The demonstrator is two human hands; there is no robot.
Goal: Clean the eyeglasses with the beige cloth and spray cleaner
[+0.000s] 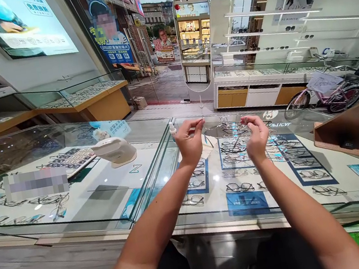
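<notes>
Both hands are raised over the glass display counter, thumbs and fingertips pinched. My left hand and my right hand grip a thin-framed pair of eyeglasses from opposite sides. Its faint outline blends with the frames beneath, so its exact shape is hard to make out. Under the glass lie several rows of eyeglasses, among them a dark-rimmed pair between my forearms. A small white bottle stands just left of my left hand.
A white scanner-like device sits on the left counter, near a tray of small items. A wooden stand is at the right. Beyond the counter are an oval mirror and a pink bicycle.
</notes>
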